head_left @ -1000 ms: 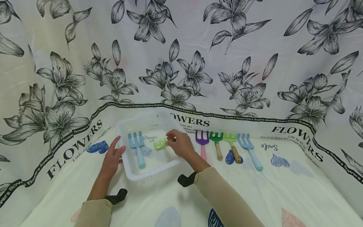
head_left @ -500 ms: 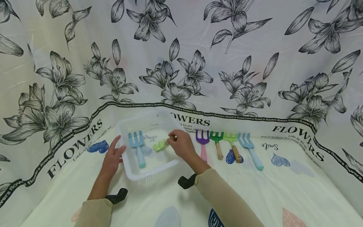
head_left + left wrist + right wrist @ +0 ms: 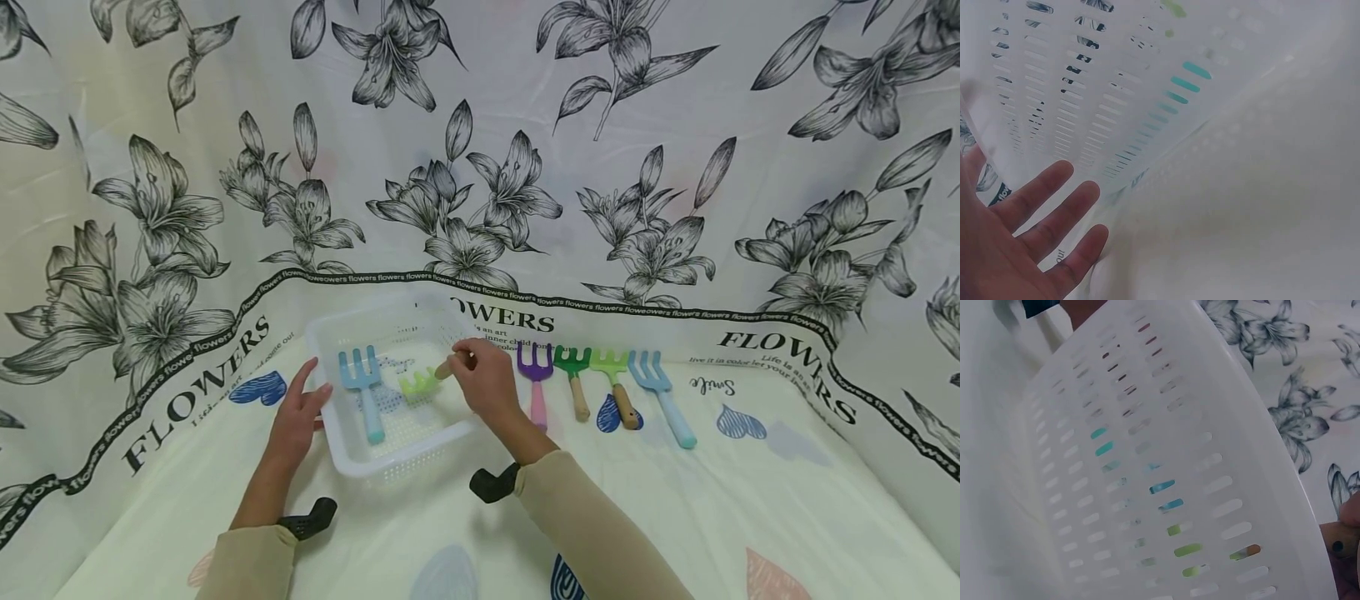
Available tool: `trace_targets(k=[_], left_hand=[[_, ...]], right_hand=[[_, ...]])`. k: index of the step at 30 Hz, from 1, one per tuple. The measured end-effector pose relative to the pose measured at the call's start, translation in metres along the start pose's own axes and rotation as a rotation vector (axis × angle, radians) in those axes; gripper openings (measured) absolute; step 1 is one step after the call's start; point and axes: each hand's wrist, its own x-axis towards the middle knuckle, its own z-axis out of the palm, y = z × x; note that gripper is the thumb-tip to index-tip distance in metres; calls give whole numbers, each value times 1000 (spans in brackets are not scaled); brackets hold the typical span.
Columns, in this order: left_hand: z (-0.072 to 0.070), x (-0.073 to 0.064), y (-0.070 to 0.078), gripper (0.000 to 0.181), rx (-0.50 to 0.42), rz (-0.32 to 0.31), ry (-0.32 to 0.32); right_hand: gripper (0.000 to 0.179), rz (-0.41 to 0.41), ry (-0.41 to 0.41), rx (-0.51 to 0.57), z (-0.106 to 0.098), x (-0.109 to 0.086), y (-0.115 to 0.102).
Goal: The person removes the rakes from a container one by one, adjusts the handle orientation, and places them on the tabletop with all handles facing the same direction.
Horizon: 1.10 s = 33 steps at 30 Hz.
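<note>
My right hand point(image 3: 483, 379) pinches the wooden handle of a light green garden hand fork point(image 3: 418, 385), its tines inside a white plastic basket point(image 3: 405, 457). In the right wrist view the handle's holed end point(image 3: 1337, 542) shows between fingers at the edge, and green shows through the slots. My left hand point(image 3: 298, 410) holds the basket's left rim, thumb over the rim and fingers outside. Those fingers spread along the slotted wall in the left wrist view. A light blue hand fork point(image 3: 365, 392) lies in the basket's left part, tines pointing away.
Right of the basket lie several hand forks in a row: purple with a pink handle point(image 3: 536, 379), dark green point(image 3: 576, 383), light green point(image 3: 615, 383) and light blue point(image 3: 663, 396). A floral curtain point(image 3: 480, 167) rises behind the cloth-covered surface point(image 3: 750, 500).
The light green fork's tines have shifted slightly left in the basket, and more of its wooden handle shows. My right hand has moved slightly right; my left hand stays at the rim.
</note>
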Motion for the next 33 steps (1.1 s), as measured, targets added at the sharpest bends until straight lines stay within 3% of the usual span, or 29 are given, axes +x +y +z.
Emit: trace_targets(k=[14, 17, 25, 33], left_hand=[[-2, 1, -1, 68, 0, 5, -4], [-3, 1, -1, 68, 1, 4, -8], [-2, 2, -1, 67, -15, -2, -16], [-1, 3, -2, 67, -7, 5, -13]], right_hand=[[11, -77, 125, 78, -2, -2, -1], [12, -39, 146, 108, -3, -3, -2], [14, 170, 148, 299, -15, -9, -4], [15, 258, 153, 366, -40, -12, -2]])
